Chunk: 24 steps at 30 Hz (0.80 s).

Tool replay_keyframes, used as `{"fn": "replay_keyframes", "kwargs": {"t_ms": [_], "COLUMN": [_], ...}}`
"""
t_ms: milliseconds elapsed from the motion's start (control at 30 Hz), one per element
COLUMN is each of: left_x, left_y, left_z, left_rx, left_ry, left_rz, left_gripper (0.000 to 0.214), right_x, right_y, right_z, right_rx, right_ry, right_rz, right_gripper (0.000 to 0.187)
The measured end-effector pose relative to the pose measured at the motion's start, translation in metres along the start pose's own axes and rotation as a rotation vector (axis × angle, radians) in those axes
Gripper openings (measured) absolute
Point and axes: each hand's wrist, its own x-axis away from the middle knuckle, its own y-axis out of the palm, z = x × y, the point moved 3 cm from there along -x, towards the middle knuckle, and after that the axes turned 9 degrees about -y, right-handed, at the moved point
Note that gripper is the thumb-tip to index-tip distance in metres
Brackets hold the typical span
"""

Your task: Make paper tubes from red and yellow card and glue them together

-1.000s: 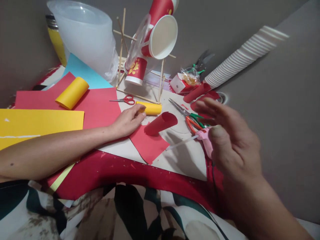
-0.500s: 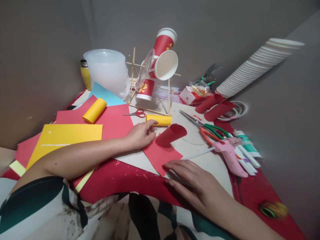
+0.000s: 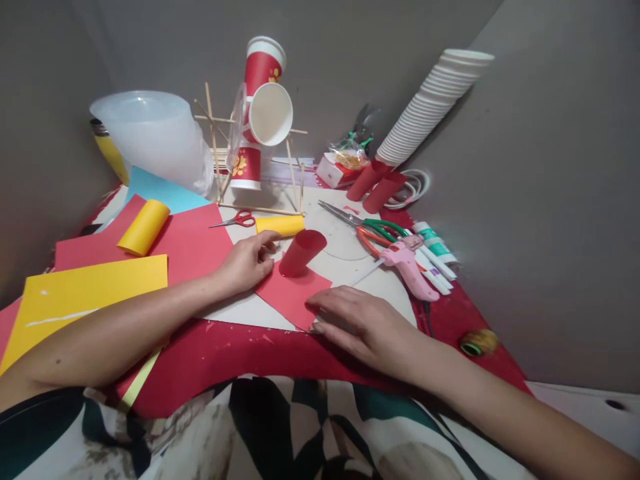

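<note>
A red paper tube (image 3: 301, 255) stands slightly tilted on a piece of red paper (image 3: 290, 293). My left hand (image 3: 245, 263) rests left of it, fingers loosely bent and apart, holding nothing I can see. Just beyond those fingertips lies a yellow paper tube (image 3: 280, 226). At the red paper's near right corner is my right hand (image 3: 367, 323), fingers stretched out and thumb apart, the tips touching or just over the paper. Small red scissors (image 3: 241, 219) lie behind my left hand. Right of the tube are large scissors (image 3: 370, 230) with green and orange handles and a pink glue gun (image 3: 410, 267).
A stick frame (image 3: 260, 208) carrying red-and-white paper cups (image 3: 260, 70) stands at the back, beside a translucent tub (image 3: 145, 133). A tall leaning stack of paper cups (image 3: 430, 107) and two red tubes (image 3: 384, 192) are back right. Yellow sheets (image 3: 100, 287) lie left.
The view has swung right, so everything sits further left in it. Both hands stay close to the red paper, and my left fingers have drawn slightly back from the yellow tube.
</note>
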Motion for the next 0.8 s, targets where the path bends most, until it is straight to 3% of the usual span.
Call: {"fn": "replay_keyframes", "kwargs": {"t_ms": [167, 367, 533, 633, 800], "left_x": [0.0, 0.005, 0.005, 0.007, 0.004], "left_y": [0.001, 0.008, 0.011, 0.009, 0.005], "left_z": [-0.001, -0.002, -0.004, -0.001, 0.0], "left_rx": [-0.012, 0.051, 0.116, 0.137, 0.151], "left_ry": [0.028, 0.035, 0.019, 0.009, 0.034], "left_rz": [0.008, 0.004, -0.022, -0.003, 0.015], "left_gripper": [0.056, 0.057, 0.057, 0.057, 0.055], "right_x": [-0.007, -0.003, -0.01, -0.022, -0.043], "right_y": [-0.018, -0.031, -0.023, -0.015, -0.014], "right_z": [-0.003, 0.004, 0.032, 0.04, 0.044], "right_rx": [-0.06, -0.165, -0.132, -0.198, -0.2], "right_ry": [-0.01, 0.128, 0.228, 0.296, 0.323], "right_rz": [0.199, 0.333, 0.337, 0.205, 0.13], "right_gripper": [0.021, 0.016, 0.032, 0.027, 0.024]}}
